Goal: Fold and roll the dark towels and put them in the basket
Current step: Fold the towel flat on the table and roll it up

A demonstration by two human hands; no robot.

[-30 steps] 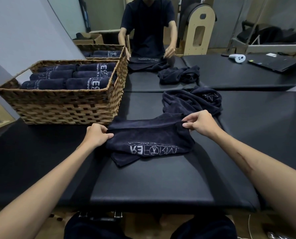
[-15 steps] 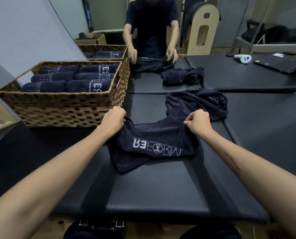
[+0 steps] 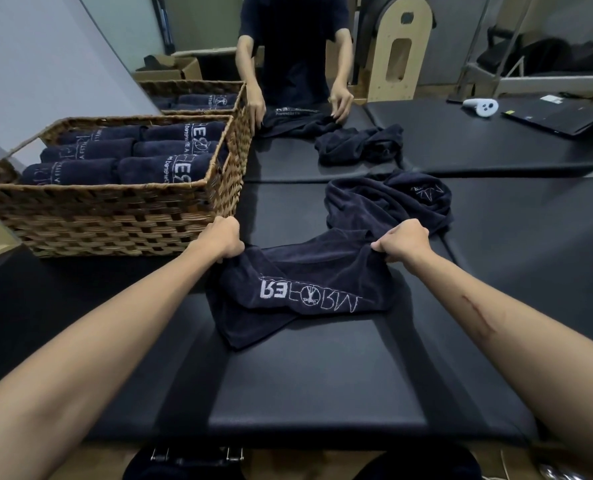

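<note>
Currently: one dark towel (image 3: pixel 309 292), partly folded, stretched between our hands on the black mat (image 3: pixel 322 393). Left hand (image 3: pixel 220 239) closed on its far left corner; right hand (image 3: pixel 402 242) closed on its far right corner. Basket (image 3: pixel 115 220), beside our left hand, holds rolled towels. Risk, we judge: uneven pull skews the fold; the loose pile (image 3: pixel 388 202) beyond our right hand could snag.

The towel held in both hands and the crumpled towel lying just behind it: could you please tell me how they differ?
The held towel is partly folded and spread out, gripped at its far edge by the left hand and right hand; the crumpled towel lies bunched and untouched. The held towel shows its full white lettering; the crumpled towel shows only a fragment. Both are dark navy and rest on the black padded table.
</note>
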